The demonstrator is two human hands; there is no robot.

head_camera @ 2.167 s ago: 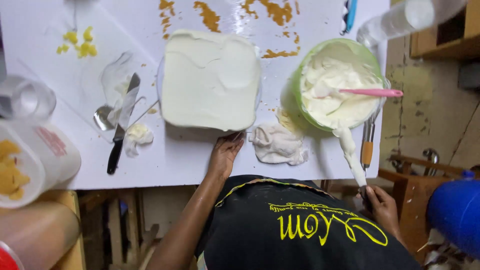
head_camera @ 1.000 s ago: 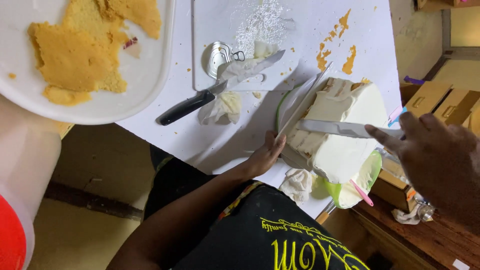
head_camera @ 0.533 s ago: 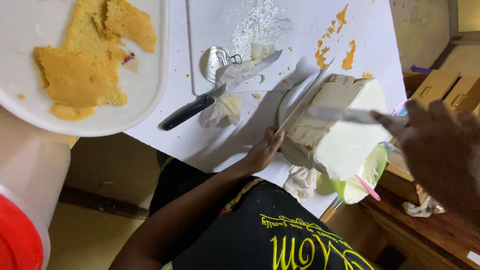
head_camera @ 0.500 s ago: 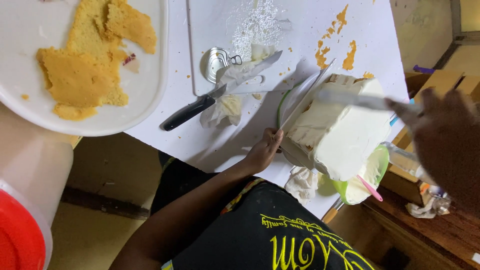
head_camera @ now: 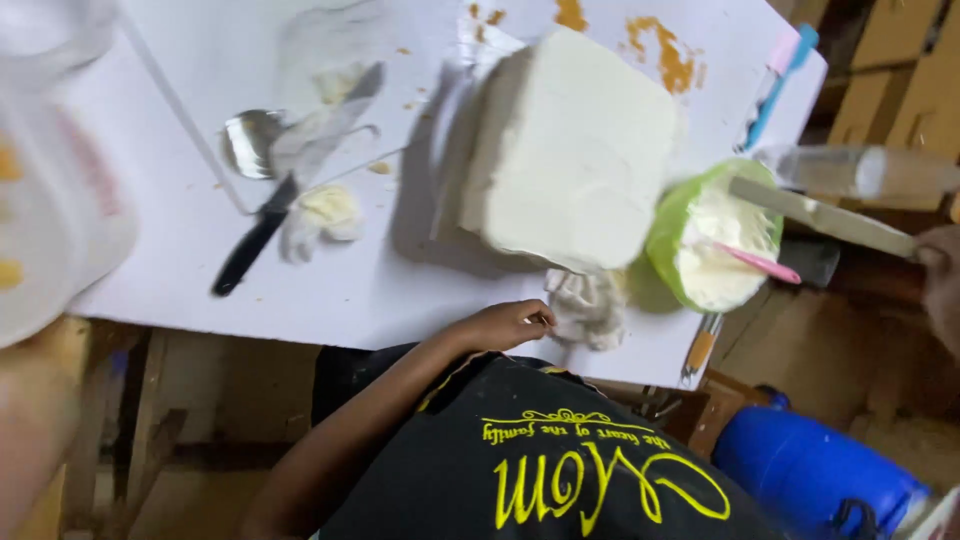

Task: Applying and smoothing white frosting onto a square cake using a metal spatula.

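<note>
A square cake (head_camera: 575, 150) covered in white icing stands on the white table (head_camera: 400, 290). My left hand (head_camera: 505, 325) rests at the table's near edge with its fingers curled, holding nothing, right beside a crumpled icing-smeared tissue (head_camera: 590, 305). My right hand (head_camera: 940, 285) is at the frame's right edge, gripping a long flat icing spatula (head_camera: 820, 215). The blade points left over a green bowl (head_camera: 665, 235) of white icing with a pink scraper (head_camera: 755, 262) in it.
A black-handled knife (head_camera: 290, 190) and a spoon (head_camera: 245, 140) lie left of the cake. A blurred plate (head_camera: 50, 200) is at far left. A clear bottle (head_camera: 860, 170), a blue-and-pink tool (head_camera: 780, 80), an orange-handled tool (head_camera: 700, 345) and a blue container (head_camera: 820, 480) are at right.
The spatula was against the cake's top; my right hand has drawn it off to the right above the bowl. My left hand left the cake's base and curled at the table edge.
</note>
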